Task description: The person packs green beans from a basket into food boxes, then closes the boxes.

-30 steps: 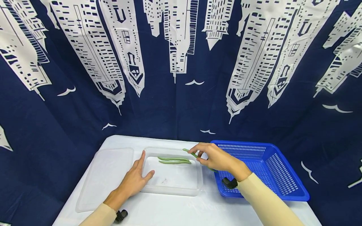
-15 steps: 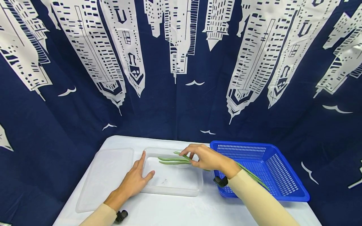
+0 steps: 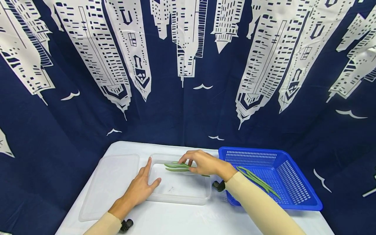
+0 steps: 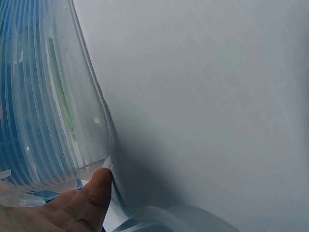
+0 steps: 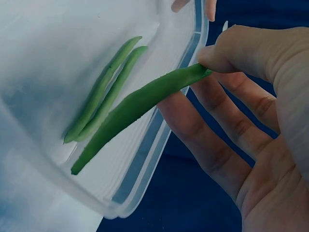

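Lid (image 3: 110, 182): clear plastic, flat on the white tabletop (image 3: 182, 218), far left, just beside the container.
Left hand (image 3: 140, 187): palm down on the tabletop, fingers straight, laid against the left wall of the container; grip relaxed, holds nothing. In the left wrist view the thumb tip (image 4: 99, 186) touches the container's lower edge.
Container (image 3: 179, 197): clear, rectangular, lidless, between the lid and the basket. Two green beans (image 3: 176, 167) lie side by side on its floor near the far wall.
Right hand (image 3: 205, 163): over the far right part of the container; grip pinched on a third green bean (image 5: 140, 104) between thumb and forefinger, other fingers loosely spread below. This bean slants down into the container, free end near the two lying beans.
Basket (image 3: 296, 204): blue, perforated, right of the container; several long green beans (image 3: 258, 181) lie inside.
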`<action>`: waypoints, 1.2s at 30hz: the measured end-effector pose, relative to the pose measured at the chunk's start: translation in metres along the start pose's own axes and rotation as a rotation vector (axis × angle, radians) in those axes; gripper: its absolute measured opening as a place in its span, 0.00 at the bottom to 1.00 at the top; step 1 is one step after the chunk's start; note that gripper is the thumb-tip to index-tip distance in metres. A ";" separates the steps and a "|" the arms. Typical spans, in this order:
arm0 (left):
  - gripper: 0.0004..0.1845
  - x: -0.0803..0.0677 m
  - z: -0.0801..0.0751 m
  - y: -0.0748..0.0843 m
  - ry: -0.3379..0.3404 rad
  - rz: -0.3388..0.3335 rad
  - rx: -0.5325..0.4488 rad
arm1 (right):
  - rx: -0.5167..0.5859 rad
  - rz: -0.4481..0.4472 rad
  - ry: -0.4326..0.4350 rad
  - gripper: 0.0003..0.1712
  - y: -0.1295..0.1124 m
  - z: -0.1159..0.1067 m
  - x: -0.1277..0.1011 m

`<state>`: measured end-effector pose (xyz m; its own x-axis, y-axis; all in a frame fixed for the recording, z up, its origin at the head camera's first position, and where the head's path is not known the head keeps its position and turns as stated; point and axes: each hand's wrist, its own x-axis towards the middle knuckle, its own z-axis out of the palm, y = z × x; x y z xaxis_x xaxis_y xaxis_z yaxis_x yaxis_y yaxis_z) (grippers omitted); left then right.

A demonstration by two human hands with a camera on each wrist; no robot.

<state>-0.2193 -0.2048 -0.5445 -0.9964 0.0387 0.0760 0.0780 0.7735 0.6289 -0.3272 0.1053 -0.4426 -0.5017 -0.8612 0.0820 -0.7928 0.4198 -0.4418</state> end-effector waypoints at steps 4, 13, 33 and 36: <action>0.56 0.000 -0.001 -0.001 0.000 0.003 0.007 | -0.012 -0.006 -0.022 0.25 -0.001 0.005 0.012; 0.56 0.001 0.001 -0.002 -0.006 0.002 -0.001 | -0.031 0.026 -0.080 0.26 0.002 0.016 0.034; 0.56 0.000 0.001 -0.003 -0.006 0.000 -0.007 | -0.102 0.071 -0.198 0.25 0.007 0.036 0.057; 0.56 0.000 0.001 -0.002 -0.001 0.001 -0.006 | -0.100 0.068 -0.197 0.26 0.007 0.037 0.058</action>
<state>-0.2199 -0.2062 -0.5467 -0.9963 0.0403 0.0759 0.0794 0.7694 0.6338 -0.3492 0.0472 -0.4743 -0.4857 -0.8651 -0.1250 -0.7947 0.4966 -0.3489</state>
